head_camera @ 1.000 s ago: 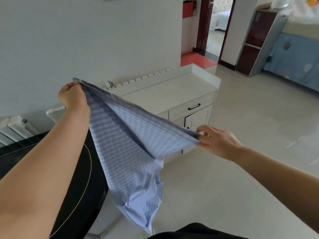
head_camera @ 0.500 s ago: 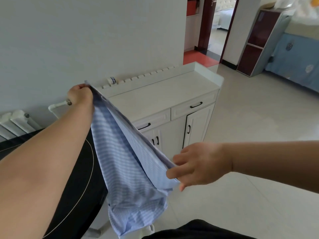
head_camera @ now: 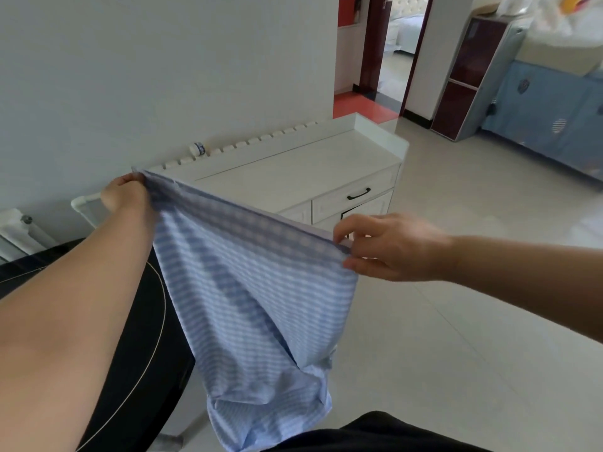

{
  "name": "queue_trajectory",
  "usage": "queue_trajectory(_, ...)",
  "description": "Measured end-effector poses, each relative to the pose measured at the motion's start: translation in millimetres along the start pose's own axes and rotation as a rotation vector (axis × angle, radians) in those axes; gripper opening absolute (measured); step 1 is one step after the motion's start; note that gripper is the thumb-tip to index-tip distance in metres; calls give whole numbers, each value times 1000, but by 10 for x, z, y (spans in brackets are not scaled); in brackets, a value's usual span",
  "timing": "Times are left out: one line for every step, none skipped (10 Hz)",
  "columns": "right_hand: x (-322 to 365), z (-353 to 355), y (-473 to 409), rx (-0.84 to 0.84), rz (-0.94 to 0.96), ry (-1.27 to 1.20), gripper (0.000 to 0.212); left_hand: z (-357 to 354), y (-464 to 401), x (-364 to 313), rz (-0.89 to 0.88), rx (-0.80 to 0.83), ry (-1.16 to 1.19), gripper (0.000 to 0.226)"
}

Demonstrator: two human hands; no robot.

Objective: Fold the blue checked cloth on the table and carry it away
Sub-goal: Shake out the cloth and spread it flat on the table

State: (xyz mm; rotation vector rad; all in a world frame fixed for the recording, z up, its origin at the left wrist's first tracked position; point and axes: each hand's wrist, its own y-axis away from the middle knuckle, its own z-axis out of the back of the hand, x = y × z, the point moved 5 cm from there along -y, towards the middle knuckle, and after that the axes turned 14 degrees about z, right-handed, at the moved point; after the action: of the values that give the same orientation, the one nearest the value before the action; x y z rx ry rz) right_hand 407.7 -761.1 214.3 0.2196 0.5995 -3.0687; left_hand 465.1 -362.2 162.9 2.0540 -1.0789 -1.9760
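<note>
Soft, thin blue-checked cloth (head_camera: 248, 308) hangs doubled, its top edge taut between the pinching left hand (head_camera: 125, 195) and right hand (head_camera: 396, 247).

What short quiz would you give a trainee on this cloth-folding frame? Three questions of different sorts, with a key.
1. True or false: the blue checked cloth lies flat on the black table.
2. Multiple choice: what does the right hand do? A) rests on the white cabinet B) pinches the cloth's top edge C) hangs idle
3. Fill in: the left hand grips the cloth's other upper ____.

Key:
1. False; it hangs in the air between both hands, beside the table.
2. B
3. corner
</note>
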Motion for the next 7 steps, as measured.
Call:
queue_trajectory(49, -86, 57, 175, 117, 87, 44, -45, -236, 85, -5, -4, -33, 30)
queue_trajectory(223, -299, 139, 281, 207, 36, 41, -63, -225, 118, -62, -26, -41, 34)
queue_trajectory(332, -388, 203, 299, 218, -48, 36, -127, -54, 164, -86, -26, -25, 38)
queue_trajectory(297, -438, 264, 379, 134, -36, 33, -152, -97, 152, -89, -36, -69, 30)
queue_trajectory(164, -542, 313, 637, -23, -75, 29, -166, -46, 182, -100, -9, -182, 19)
queue_trajectory(-64, -623, 411, 835, -234, -112, 32, -192, -39, 226, -162, 19, -262, 29)
queue_trajectory(-275, -626, 502, 888, -355, -84, 41, -165, -26, 240, -171, 48, -274, 24)
